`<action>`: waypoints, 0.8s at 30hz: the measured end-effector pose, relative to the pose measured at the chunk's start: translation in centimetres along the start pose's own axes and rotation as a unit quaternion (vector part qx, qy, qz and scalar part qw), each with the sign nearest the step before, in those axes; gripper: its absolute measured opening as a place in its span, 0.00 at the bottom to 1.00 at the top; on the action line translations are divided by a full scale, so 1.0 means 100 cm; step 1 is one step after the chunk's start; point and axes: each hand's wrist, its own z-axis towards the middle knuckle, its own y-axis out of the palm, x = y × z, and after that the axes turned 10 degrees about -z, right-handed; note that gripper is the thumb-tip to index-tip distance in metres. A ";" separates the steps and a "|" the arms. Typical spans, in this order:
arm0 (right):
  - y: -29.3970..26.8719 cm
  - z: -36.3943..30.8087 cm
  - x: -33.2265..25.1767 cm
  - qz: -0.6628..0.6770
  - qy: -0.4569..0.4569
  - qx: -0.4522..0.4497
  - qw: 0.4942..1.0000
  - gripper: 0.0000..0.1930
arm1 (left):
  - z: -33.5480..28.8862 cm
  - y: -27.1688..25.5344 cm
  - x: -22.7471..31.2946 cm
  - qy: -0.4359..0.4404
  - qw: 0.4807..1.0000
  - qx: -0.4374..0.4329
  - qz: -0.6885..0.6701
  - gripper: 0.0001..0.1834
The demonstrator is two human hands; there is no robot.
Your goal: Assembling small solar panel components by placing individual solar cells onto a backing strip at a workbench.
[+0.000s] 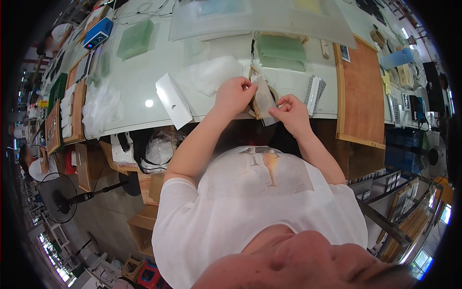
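Observation:
At the table's near edge I hold a flat rectangular piece with a translucent film [263, 98] over it. My left hand [234, 97] is closed, pinching its upper left side between thumb and fingers. The thumb and forefinger of my right hand [292, 114] pinch its lower right edge. Beneath the piece shows the curved rim of a round brown object, mostly hidden, whose kind I cannot tell. To the left of my left forearm lies a white box [173, 101], tilted on the table. A stack of thin grey and white strips [315, 95] lies right of my right hand.
Stacks of greenish translucent sheets [281, 52] lie beyond my hands. A large translucent panel [260, 21] spans the far side above the table. A wooden board [360, 91] borders the right; crumpled clear plastic bags [102, 108] lie left. A fan [60, 200] stands lower left.

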 end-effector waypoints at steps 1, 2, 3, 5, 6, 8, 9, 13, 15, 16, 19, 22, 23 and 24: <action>-0.001 -0.001 -0.002 -0.016 0.002 -0.002 1.000 0.14 | 0.001 0.000 0.000 -0.003 1.000 -0.001 0.001 0.16; 0.000 0.000 -0.001 -0.016 0.004 -0.003 1.000 0.14 | 0.001 0.000 0.000 -0.007 1.000 -0.002 0.002 0.16; 0.000 0.001 0.001 -0.010 0.001 -0.002 1.000 0.14 | 0.001 0.000 0.001 -0.008 1.000 -0.004 0.001 0.16; 0.000 0.000 0.002 -0.004 -0.001 -0.002 1.000 0.14 | 0.001 0.000 0.002 -0.011 1.000 -0.003 -0.008 0.16; -0.001 -0.001 0.000 -0.005 -0.001 -0.004 1.000 0.14 | 0.002 0.001 0.001 -0.012 1.000 -0.004 -0.009 0.16; -0.001 -0.002 -0.003 -0.007 -0.001 -0.007 1.000 0.14 | 0.003 0.001 -0.001 -0.012 1.000 -0.007 -0.010 0.16; -0.001 -0.002 -0.005 -0.006 -0.001 -0.009 1.000 0.13 | 0.002 0.001 -0.001 -0.013 1.000 -0.008 -0.010 0.16; 0.000 -0.003 -0.005 -0.004 -0.007 -0.014 1.000 0.13 | 0.002 0.001 0.000 -0.013 1.000 -0.006 -0.001 0.16; 0.001 -0.003 -0.008 -0.010 -0.008 -0.014 1.000 0.13 | 0.002 0.001 0.000 -0.011 1.000 -0.006 -0.002 0.16; 0.001 -0.004 -0.009 -0.015 -0.010 -0.014 1.000 0.13 | 0.002 0.001 0.000 -0.009 1.000 -0.003 0.000 0.17; 0.003 -0.002 -0.003 -0.015 -0.015 -0.010 1.000 0.13 | 0.003 0.002 0.001 -0.011 1.000 -0.004 -0.004 0.17; 0.003 -0.003 -0.006 -0.042 -0.031 -0.003 0.999 0.13 | 0.003 0.002 0.002 -0.011 1.000 -0.003 0.003 0.18; 0.002 -0.003 -0.007 -0.042 -0.033 -0.002 0.999 0.13 | 0.003 0.002 0.002 -0.007 1.000 0.000 0.014 0.18; 0.001 -0.005 -0.009 -0.074 -0.025 -0.002 0.997 0.14 | 0.001 0.003 0.003 -0.006 1.000 0.000 0.014 0.18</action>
